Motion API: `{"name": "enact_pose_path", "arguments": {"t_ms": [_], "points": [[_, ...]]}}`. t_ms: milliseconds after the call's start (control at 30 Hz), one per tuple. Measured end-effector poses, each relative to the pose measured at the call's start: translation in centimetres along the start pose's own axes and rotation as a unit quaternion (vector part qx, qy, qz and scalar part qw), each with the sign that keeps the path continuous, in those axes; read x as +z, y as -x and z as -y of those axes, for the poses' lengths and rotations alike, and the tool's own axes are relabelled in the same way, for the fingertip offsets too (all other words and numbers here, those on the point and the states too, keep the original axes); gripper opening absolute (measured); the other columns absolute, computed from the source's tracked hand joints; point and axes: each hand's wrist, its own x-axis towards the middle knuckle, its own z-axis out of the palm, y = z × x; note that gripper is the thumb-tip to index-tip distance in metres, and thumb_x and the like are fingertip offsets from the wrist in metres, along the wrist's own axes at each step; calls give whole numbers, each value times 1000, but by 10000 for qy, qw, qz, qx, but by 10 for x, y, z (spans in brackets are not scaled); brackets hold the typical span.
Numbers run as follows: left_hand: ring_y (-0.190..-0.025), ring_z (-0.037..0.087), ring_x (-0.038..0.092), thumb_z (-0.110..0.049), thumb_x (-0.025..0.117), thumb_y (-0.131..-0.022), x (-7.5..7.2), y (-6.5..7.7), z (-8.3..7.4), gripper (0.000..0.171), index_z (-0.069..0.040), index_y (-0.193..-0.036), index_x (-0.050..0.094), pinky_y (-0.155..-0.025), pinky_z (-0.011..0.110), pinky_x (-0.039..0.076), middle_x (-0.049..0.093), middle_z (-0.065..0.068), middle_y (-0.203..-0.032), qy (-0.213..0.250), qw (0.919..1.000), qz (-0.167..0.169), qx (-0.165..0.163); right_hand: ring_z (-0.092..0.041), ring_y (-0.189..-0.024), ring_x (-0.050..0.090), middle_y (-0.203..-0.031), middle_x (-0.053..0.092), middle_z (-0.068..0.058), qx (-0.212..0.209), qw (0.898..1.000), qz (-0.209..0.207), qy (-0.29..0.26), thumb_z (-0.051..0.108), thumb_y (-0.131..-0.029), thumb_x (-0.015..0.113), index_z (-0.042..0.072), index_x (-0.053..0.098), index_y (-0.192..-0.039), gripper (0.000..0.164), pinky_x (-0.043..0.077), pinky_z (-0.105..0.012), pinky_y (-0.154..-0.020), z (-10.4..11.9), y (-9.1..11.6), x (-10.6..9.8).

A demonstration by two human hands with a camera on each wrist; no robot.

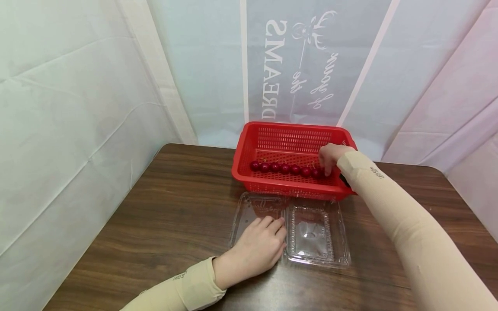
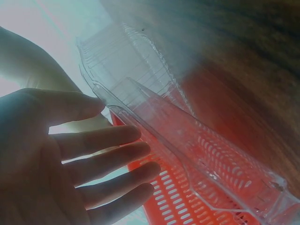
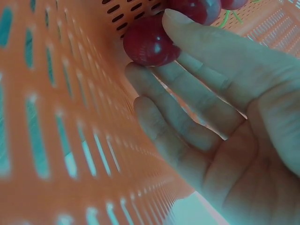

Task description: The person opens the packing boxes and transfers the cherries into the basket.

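Note:
My right hand [image 1: 332,158] reaches into the right end of a red plastic basket [image 1: 288,186]. Thumb and fingertips pinch a dark red cherry [image 3: 149,43], the end one of a row of cherries [image 1: 285,168] lying along the basket floor. In front of the basket a clear plastic clamshell box [image 1: 310,236] lies unfolded on the table. My left hand [image 1: 255,245] is over its left half, fingertips near the middle fold. The left wrist view has those fingers [image 2: 115,157] straight and slightly spread, right by the edge of the clear plastic, holding nothing.
A dark wood-grain table [image 1: 183,207] carries everything. Behind the basket hangs a pale printed curtain [image 1: 299,65], and a white cloth [image 1: 70,129] borders the left side. The basket's slotted side wall [image 3: 56,117] stands close beside my right fingers.

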Motion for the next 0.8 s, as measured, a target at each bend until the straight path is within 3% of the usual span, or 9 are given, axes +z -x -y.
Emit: {"name": "enact_pose_path", "arguments": {"t_ms": [167,267,367,500,600,800], "points": [[-96,16,59,-37,60,-87,-1,0,0,28,-15,-102,68,-73,26,46,66,1,-115,-1,10000,27,2,-33,-98,51,-106,55,-18,-84,9999,55,87,8,-65,79,1,61,-105,44,56,-41,-72,0,-1,-2],[-96,16,59,-37,60,-87,-1,0,0,28,-15,-102,68,-73,26,46,66,1,-115,-7,10000,52,-3,-31,-93,53,-99,60,-15,-219,9976,29,661,11,-69,78,4,66,-96,30,54,-39,-70,0,-7,-4],[-96,16,59,-38,59,-87,-3,-1,-1,29,-14,-102,68,-74,27,46,66,1,-115,-15,9999,108,0,-26,-82,56,-86,64,-10,-478,9859,44,1603,16,-77,73,8,68,-85,12,50,-35,-68,2,-12,-5],[-96,16,59,-38,59,-88,-4,-1,-1,30,-14,-103,68,-75,27,46,66,2,-115,-3,9999,162,0,-20,-69,55,-73,62,-6,-784,9665,-2,2444,21,-83,67,9,66,-79,12,45,-29,-61,4,-14,-8],[-96,16,59,-38,59,-88,-4,-1,-1,29,-14,-102,68,-74,27,46,66,1,-115,-1,9999,144,2,-17,-63,53,-66,57,-4,-803,9642,-38,2528,22,-83,66,9,64,-76,15,42,-28,-58,6,-12,-11],[-96,16,58,-37,59,-88,-5,-1,0,27,-15,-101,67,-72,27,46,65,1,-115,43,10000,82,-14,-15,-60,51,-64,60,-5,-1330,9568,-216,2576,20,-85,64,8,63,-74,17,41,-28,-57,11,-3,-18]]}}
